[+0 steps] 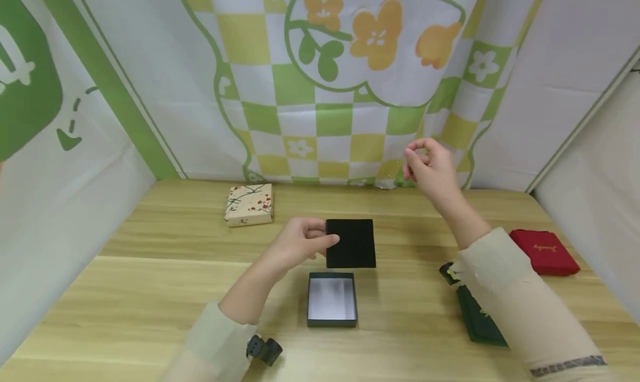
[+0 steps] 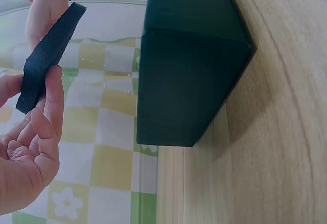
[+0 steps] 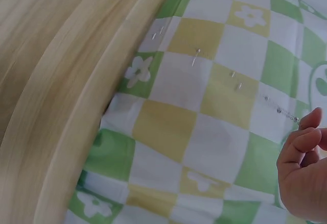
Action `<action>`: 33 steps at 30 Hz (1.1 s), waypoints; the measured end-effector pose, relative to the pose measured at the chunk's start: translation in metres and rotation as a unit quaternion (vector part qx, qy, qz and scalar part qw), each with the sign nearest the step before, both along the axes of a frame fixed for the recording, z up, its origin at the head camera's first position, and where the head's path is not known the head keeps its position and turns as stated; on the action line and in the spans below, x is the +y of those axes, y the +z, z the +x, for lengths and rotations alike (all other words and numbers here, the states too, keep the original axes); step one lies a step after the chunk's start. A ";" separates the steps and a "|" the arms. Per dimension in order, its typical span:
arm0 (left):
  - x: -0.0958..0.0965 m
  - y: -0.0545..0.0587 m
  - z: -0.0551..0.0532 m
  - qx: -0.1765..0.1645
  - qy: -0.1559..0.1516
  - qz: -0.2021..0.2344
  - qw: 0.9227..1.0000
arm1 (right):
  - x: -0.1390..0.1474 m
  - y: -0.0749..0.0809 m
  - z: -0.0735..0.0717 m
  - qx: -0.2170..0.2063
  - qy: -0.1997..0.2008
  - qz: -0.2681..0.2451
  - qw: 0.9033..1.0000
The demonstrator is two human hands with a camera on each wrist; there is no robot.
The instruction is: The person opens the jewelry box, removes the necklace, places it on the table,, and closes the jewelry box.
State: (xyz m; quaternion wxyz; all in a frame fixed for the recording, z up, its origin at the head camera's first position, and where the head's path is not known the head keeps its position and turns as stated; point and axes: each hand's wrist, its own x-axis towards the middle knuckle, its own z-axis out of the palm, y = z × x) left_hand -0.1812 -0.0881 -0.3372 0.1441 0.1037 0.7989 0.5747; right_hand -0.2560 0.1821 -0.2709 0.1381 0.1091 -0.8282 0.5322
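Fingers of my left hand (image 1: 296, 242) are pinching a black pad (image 1: 354, 244) mid-frame; upper right, my right hand (image 1: 432, 165) is pinching a chain (image 3: 279, 110) aloft, presumably avoiding tangles.

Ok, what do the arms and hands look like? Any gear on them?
Left hand and right hand ungloved. Long beige sleeves with wide, pale grey-green cuffs. Dark patterned band across the right sleeve. Small black device at the left cuff; another at the right.
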 end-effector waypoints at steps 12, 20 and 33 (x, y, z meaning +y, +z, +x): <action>-0.001 0.001 -0.002 0.009 -0.001 0.006 1.000 | -0.011 0.006 -0.039 -0.010 -0.018 0.000 1.000; -0.008 0.001 -0.003 0.008 0.009 0.001 1.000 | -0.022 -0.001 -0.054 -0.027 -0.003 -0.012 1.000; -0.011 0.001 -0.003 0.011 -0.002 0.002 1.000 | -0.007 -0.016 -0.056 -0.047 -0.028 -0.006 0.998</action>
